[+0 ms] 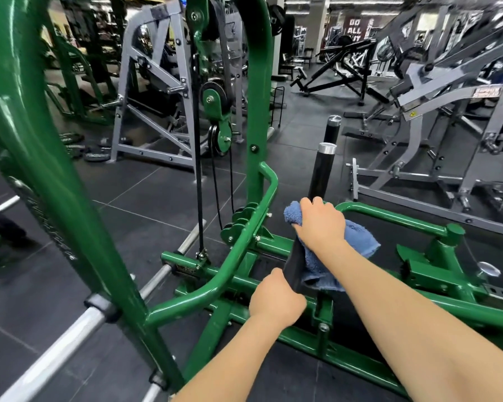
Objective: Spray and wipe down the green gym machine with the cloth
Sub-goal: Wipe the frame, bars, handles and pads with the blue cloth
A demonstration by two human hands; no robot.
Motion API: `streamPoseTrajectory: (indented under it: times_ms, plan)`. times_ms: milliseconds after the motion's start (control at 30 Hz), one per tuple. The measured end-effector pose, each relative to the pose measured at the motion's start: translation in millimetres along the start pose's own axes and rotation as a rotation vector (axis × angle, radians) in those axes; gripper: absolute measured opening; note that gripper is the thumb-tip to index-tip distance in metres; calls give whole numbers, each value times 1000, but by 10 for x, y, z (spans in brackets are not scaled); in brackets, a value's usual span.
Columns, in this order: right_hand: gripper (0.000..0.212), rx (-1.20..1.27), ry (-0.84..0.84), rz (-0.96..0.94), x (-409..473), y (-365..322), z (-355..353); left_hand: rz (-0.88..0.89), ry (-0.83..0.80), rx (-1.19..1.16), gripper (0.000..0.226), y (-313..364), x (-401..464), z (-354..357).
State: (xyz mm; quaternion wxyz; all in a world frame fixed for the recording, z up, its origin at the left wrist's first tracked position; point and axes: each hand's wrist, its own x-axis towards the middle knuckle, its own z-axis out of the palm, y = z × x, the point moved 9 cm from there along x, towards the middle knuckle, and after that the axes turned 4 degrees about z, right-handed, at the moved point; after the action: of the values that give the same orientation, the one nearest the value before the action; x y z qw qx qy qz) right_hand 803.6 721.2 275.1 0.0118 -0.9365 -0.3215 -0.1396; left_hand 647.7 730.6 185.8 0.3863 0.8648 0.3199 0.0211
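Looks mid-wipe to me: right hand (321, 224) presses the crumpled blue terry cloth (323, 258) onto a black pad (295, 271) low on the glossy green steel gym machine (244, 256), fingers curled over it. Left hand (275, 298) grips the pad's edge. No spray bottle visible; most frame tubing probably remains.

Blue cloth on the green machine's black pad

The blue terry cloth (331, 250) lay bunched and draped over a tilted black pad (295, 271), pressed beneath the right hand (321, 224), just beyond the left hand (276, 300). The glossy green gym machine (244, 256) stood around both hands, its curved tube left of them, its low frame beneath.
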Motion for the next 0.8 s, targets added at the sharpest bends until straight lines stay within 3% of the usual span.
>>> streamPoseTrajectory:
  times_ms: [100, 367, 533, 800]
  plan:
    - [34, -25, -14, -55, -97, -69, -44, 1, 14, 3, 27, 7, -11, -16]
    - [16, -18, -159, -438, -692, -617, -260, -23, 46, -5, 31, 48, -76, -66]
    - [31, 146, -159, -316, -495, -379, -168, -1, 36, -14, 23, 54, -72, -47]
    - [21, 244, -105, -86, 242, -170, 55, 12, 34, -15, 19, 15, -23, -27]
